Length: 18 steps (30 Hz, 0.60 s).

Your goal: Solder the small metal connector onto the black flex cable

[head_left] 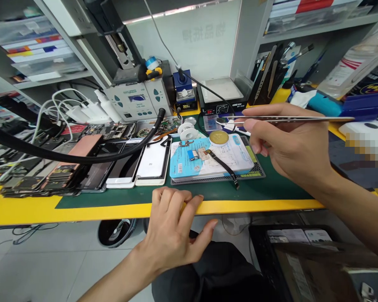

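Note:
My right hand is raised over the right side of the bench, fingers closed around metal tweezers held nearly level, tips pointing left. My left hand rests on the yellow front edge of the bench with nothing in it, thumb spread away from the fingers. Between and beyond the hands lies a blue and white box. On top of it are a black flex cable with a tan connector end, a small blue-tabbed part and an open round tin of yellowish paste.
Several phones, including a white one, lie to the left, crossed by a thick black hose. Behind stand a grey control unit, a soldering station and a tool holder. A bin sits on the floor.

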Tool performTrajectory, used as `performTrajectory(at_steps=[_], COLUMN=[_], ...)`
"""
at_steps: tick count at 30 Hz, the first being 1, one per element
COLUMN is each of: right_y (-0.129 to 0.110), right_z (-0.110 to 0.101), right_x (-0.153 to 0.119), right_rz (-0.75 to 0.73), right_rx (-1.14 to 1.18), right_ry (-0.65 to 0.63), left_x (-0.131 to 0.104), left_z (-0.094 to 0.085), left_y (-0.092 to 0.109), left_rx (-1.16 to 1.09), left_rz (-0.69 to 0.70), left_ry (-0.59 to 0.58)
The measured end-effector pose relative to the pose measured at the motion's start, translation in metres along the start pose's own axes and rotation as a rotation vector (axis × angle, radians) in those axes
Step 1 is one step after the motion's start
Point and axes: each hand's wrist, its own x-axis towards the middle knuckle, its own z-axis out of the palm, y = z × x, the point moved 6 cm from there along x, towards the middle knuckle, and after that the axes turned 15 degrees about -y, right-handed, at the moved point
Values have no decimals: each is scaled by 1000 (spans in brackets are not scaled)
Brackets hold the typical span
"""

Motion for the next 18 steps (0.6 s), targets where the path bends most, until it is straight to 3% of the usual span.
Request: performTrajectory(at_steps=[6,15,18], right_y=[-2,-1,-1], right_z=[0,0,0], right_x=[-1,-1,-2], right_rz=[-5,-8,-1], right_rx=[-3,-10,-9], right_ry=[-7,-6,-8], left_x=[4,1,2], left_z=[6,2,5], left_y=[-2,0,-3], left_rx=[37,8,27], left_rz=[-5,29,-9], left_ry=[-48,51,19])
